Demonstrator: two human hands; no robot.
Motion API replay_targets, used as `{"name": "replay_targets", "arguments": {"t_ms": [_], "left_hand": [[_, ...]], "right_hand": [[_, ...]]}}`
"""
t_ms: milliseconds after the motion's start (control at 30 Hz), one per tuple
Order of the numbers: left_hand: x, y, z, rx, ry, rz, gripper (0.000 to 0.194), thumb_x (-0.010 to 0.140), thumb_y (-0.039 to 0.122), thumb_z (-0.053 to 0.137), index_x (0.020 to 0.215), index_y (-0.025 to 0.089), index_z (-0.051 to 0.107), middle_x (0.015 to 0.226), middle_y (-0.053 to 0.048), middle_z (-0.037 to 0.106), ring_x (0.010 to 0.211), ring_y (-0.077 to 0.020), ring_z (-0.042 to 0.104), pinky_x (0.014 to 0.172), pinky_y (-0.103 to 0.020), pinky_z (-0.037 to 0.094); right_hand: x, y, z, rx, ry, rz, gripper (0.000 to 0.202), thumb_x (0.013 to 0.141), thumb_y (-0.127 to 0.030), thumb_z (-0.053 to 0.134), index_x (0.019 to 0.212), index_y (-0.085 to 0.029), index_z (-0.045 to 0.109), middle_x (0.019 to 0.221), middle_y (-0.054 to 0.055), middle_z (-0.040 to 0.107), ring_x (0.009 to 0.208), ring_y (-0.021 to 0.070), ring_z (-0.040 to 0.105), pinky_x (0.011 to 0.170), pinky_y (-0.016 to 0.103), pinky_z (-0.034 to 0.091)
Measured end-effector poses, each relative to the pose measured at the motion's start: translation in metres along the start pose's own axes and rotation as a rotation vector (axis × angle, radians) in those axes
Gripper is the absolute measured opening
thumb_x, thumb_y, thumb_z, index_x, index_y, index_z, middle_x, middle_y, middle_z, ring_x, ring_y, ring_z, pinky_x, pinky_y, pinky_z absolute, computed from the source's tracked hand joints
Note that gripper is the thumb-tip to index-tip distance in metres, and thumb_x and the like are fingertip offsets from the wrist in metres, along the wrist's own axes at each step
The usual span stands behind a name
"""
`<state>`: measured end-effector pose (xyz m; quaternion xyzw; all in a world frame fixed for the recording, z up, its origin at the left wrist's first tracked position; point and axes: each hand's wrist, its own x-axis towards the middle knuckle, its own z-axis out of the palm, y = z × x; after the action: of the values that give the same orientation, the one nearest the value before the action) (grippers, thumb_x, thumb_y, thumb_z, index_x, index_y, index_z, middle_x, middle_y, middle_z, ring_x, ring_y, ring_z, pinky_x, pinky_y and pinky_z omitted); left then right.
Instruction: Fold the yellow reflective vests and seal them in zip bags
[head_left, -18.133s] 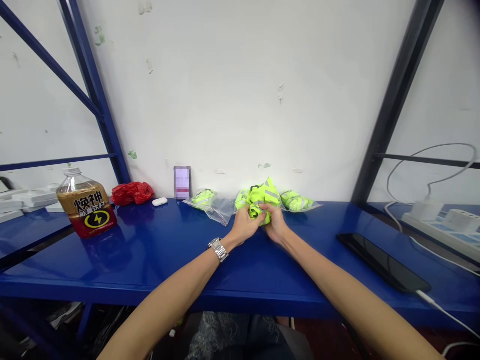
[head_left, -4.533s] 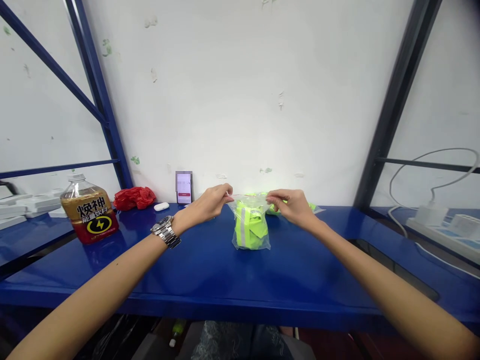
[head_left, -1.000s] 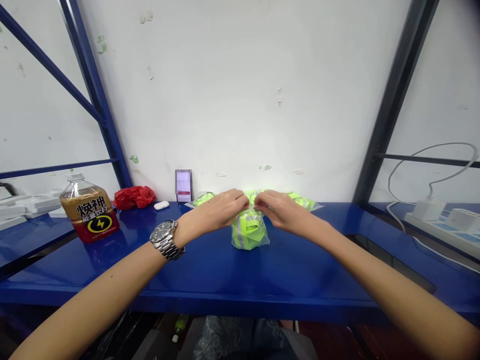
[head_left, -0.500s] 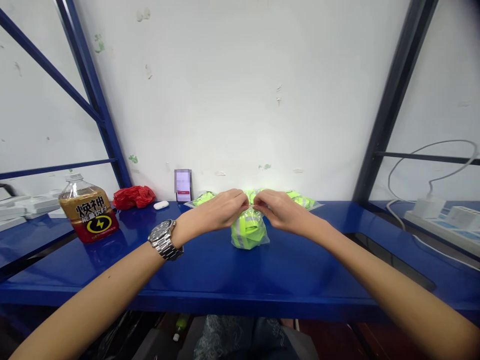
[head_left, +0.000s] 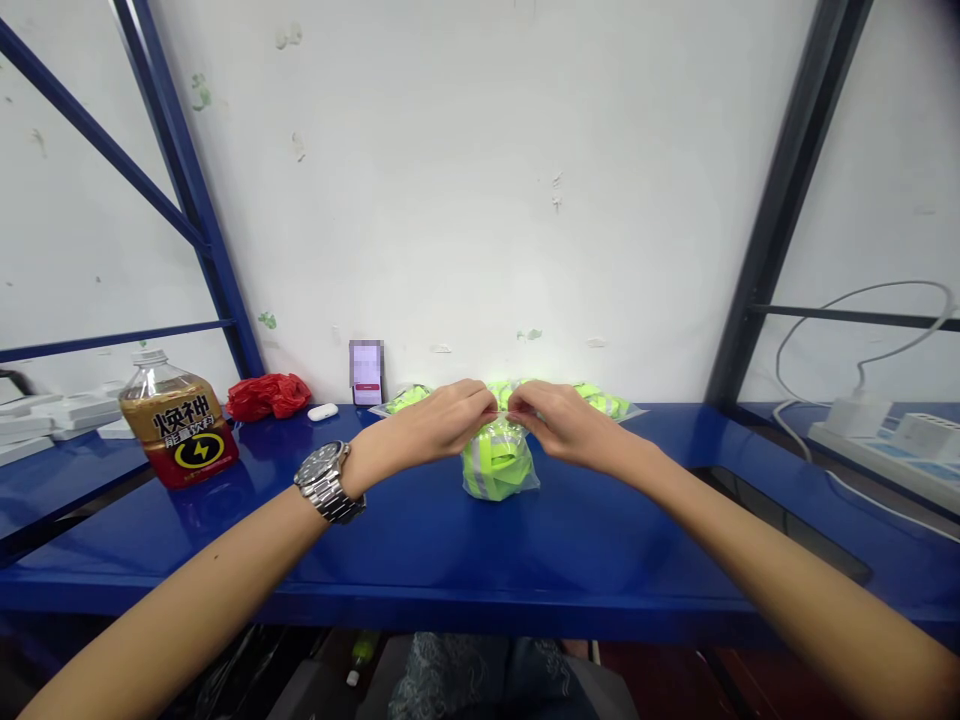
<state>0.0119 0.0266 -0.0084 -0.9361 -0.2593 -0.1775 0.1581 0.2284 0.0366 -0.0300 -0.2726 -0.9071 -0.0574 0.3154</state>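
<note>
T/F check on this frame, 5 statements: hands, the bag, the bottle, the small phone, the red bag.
1. Both hands pinch the top edge of the clear bag holding the folded yellow-green vest. True: left hand, right hand.
2. The bottle lies on its side. False: it stands upright, left of the hands.
3. A wristwatch is on the right wrist. False: it is on the left wrist.
4. The small phone leans upright against the wall. True.
5. The red plastic bag sits right of the hands. False: it lies to their left, by the blue post.
</note>
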Motion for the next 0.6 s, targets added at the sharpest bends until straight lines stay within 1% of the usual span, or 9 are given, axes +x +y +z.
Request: {"name": "replay_targets", "arguments": {"t_ms": [333, 467, 600], "left_hand": [[0.0001, 0.0008, 0.0006, 0.04, 0.008, 0.028, 0.021, 0.098, 0.019, 0.032, 0.092, 0.013, 0.051, 0.085, -0.008, 0.055, 0.075, -0.0155, 0.05, 0.066, -0.029, 0.04], [0.0008, -0.0012, 0.0042, 0.064, 0.033, 0.035, 0.021, 0.098, 0.019, 0.032, 0.091, 0.013, 0.051, 0.084, -0.008, 0.055, 0.074, -0.0154, 0.05, 0.064, -0.028, 0.04], [0.0007, -0.0034, 0.0092, 0.118, 0.046, 0.049, 0.02, 0.097, 0.018, 0.03, 0.089, 0.014, 0.049, 0.081, -0.007, 0.054, 0.072, -0.0158, 0.048, 0.062, -0.029, 0.038]], "right_hand": [[0.001, -0.0042, 0.0006, -0.051, 0.013, -0.009, 0.01, 0.088, -0.012, 0.044, 0.082, -0.016, 0.05, 0.074, 0.004, 0.052, 0.064, 0.0136, 0.043, 0.058, 0.027, 0.031], [0.0018, -0.004, 0.0023, -0.083, 0.023, -0.021, 0.011, 0.087, -0.011, 0.042, 0.081, -0.015, 0.051, 0.074, 0.005, 0.052, 0.063, 0.0139, 0.043, 0.058, 0.027, 0.031], [0.003, -0.0005, 0.0074, -0.108, 0.049, -0.038, 0.011, 0.082, -0.008, 0.044, 0.079, -0.015, 0.051, 0.071, 0.003, 0.05, 0.062, 0.0134, 0.042, 0.058, 0.027, 0.03]]}}
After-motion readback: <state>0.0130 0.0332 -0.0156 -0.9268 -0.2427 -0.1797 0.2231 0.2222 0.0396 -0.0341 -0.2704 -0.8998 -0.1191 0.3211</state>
